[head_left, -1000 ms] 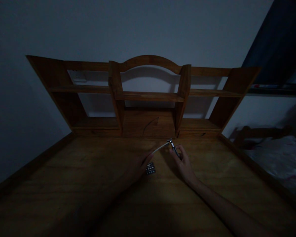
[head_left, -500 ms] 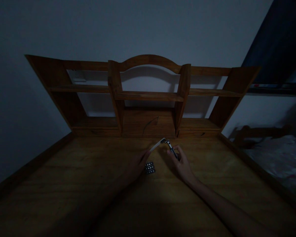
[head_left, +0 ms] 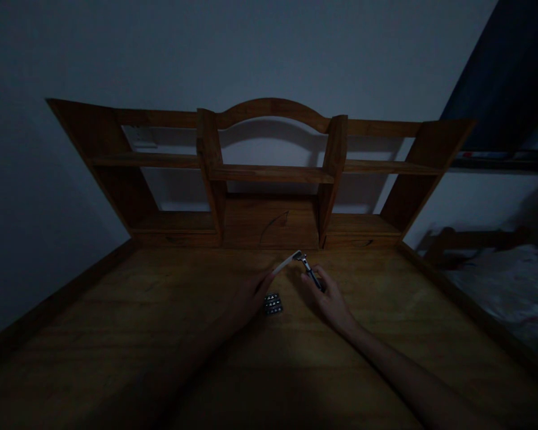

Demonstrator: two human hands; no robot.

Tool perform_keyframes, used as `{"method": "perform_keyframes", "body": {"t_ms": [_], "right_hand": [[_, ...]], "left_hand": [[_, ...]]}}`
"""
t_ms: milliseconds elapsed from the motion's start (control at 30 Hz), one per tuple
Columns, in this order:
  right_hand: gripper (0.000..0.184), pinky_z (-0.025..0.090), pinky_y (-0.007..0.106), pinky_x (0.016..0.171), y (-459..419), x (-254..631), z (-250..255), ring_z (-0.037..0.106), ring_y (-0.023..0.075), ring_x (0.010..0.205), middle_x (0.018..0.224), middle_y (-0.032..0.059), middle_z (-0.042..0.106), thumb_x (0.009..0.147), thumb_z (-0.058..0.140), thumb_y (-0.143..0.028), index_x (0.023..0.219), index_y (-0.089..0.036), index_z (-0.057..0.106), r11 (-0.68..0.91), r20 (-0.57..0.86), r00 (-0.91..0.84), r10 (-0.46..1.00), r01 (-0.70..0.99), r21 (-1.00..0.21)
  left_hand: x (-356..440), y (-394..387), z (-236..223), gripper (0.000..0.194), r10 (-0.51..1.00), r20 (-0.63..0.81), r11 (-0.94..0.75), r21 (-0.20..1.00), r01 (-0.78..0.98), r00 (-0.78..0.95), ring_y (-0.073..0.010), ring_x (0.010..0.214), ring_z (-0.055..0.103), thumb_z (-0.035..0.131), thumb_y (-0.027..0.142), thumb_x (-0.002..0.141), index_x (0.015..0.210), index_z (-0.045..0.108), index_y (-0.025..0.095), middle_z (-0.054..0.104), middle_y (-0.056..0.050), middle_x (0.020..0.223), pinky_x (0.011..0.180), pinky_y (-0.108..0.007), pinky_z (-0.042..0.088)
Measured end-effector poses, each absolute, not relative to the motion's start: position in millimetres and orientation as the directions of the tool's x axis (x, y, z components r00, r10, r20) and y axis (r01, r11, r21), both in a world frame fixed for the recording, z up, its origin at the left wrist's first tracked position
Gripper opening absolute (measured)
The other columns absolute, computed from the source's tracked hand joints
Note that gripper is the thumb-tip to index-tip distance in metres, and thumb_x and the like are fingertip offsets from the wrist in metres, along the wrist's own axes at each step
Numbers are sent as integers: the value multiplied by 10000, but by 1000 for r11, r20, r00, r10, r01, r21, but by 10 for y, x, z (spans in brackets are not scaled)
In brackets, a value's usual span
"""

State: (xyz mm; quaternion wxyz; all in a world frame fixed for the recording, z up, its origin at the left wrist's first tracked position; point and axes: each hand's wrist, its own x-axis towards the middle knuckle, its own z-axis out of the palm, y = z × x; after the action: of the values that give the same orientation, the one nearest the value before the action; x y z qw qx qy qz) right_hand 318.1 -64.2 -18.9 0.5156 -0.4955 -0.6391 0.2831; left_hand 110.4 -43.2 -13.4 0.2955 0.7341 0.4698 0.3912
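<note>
Razor [head_left: 311, 272]: shiny metal neck, dark handle, material too dim to tell; pale stick [head_left: 286, 262]: smooth, plastic-looking; small dark pack [head_left: 273, 304]: glossy, bright glints, metal or plastic unclear; tabletop [head_left: 188, 286]: wood, visible grain, smooth, low sheen; shelf unit [head_left: 271, 174]: wood, smooth, satin-like; wall [head_left: 269, 54]: matt, paint-like; bedding [head_left: 515, 292]: crumpled cloth, matt.

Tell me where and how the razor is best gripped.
Probably by its dark handle, from the right, where the right hand grips it: the handle is long and slim and slants toward that hand, while the wider head points away, close to the pale stick.
</note>
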Motion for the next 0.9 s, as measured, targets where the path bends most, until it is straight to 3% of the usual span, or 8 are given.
{"method": "perform_keyframes", "body": {"t_ms": [367, 633, 900], "right_hand": [[255, 407, 266, 658, -627, 3187, -184, 564, 195, 764, 819, 29, 623, 861, 510, -420, 948, -208, 622, 365, 370, -44, 928, 309, -878], [287, 385, 249, 638, -634, 3189, -202, 545, 171, 736, 832, 12, 617, 855, 523, -447, 904, -184, 628, 346, 347, -60, 936, 345, -872], [314, 353, 238, 604, -621, 3238, -208, 510, 159, 714, 781, 2, 573, 889, 467, -442, 835, -171, 615, 335, 348, -1, 937, 280, -900]], "left_hand": [[1101, -412, -183, 435, 919, 306, -390, 795, 465, 248, -200, 877, 629, 349, 491, 902, 1055, 644, 211, 695, -3, 981, 814, -303, 483], [1083, -453, -143, 446, 922, 257, -371, 803, 466, 291, -215, 939, 616, 345, 491, 904, 1112, 619, 206, 678, -18, 1047, 856, -324, 462], [1102, -466, -132, 441, 930, 244, -348, 823, 449, 274, -206, 871, 624, 337, 504, 902, 1048, 645, 223, 689, -12, 972, 822, -314, 465]]}}
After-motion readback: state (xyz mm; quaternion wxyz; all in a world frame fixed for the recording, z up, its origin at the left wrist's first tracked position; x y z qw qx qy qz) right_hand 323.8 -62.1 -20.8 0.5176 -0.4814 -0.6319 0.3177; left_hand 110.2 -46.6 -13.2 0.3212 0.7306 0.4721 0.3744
